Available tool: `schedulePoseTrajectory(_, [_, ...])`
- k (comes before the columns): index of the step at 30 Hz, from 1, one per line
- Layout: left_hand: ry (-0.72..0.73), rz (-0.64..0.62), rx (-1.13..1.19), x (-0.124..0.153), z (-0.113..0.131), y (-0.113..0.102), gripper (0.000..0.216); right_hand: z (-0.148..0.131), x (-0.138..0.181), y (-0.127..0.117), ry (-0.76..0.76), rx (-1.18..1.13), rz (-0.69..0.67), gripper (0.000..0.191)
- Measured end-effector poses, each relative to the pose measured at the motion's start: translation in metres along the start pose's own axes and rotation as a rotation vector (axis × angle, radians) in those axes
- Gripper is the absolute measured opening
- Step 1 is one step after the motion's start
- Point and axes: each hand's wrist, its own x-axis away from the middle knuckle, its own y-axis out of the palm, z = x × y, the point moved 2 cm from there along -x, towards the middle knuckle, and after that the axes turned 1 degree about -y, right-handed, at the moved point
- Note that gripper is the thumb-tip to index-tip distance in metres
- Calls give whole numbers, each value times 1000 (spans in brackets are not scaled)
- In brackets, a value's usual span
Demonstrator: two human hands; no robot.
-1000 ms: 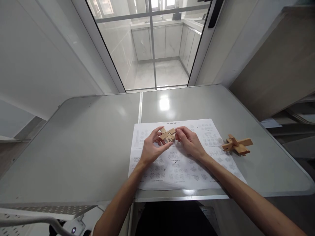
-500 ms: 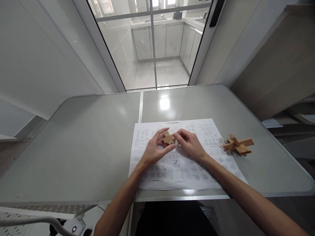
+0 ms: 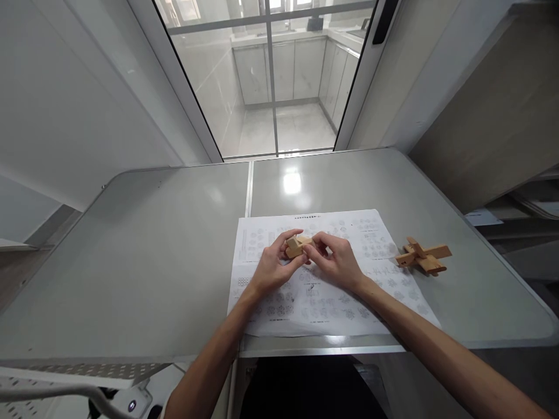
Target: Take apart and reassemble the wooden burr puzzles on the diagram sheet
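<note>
Between my two hands is a small light-wood interlocking block puzzle [image 3: 295, 245], held just above a printed instruction sheet [image 3: 336, 314]. My left hand [image 3: 275, 263] grips its left side, with the thumb below and the fingers curled behind. From the right, my right hand [image 3: 335, 257] pinches it, thumb and fingertips at its front and right edge. The fingers hide part of the puzzle, so I cannot tell how its pieces fit. To the right, a darker cross-shaped wooden puzzle [image 3: 423, 257] rests partly on the sheet's edge and partly on the table.
The grey folding table [image 3: 131, 262] has a metal seam [image 3: 250, 189] running away from me. Beyond its far edge stands a glass door [image 3: 279, 87] with a grey frame. A white perforated rack [image 3: 82, 375] is low at the left, and shelves stand on the right.
The light-wood puzzle has been turned in my hands and shows a different face. My left thumb and right fingers have closed in on it. The darker puzzle has stayed put.
</note>
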Motion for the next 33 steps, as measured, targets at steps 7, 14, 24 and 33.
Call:
schedulePoseTrajectory(7, [43, 76, -146, 0, -5, 2, 53, -2, 4, 5, -106, 80, 27, 38])
schedulePoseTrajectory(14, [24, 105, -168, -1, -7, 1, 61, -5, 4, 4, -222, 137, 43, 37])
schedulePoseTrajectory(24, [-19, 211, -79, -3, -7, -3, 47, -9, 3, 0, -107, -21, 71, 31])
schedulePoseTrajectory(33, [38, 327, -142, -2, -10, -2, 47, -6, 0, 1, 13, -70, 94, 32])
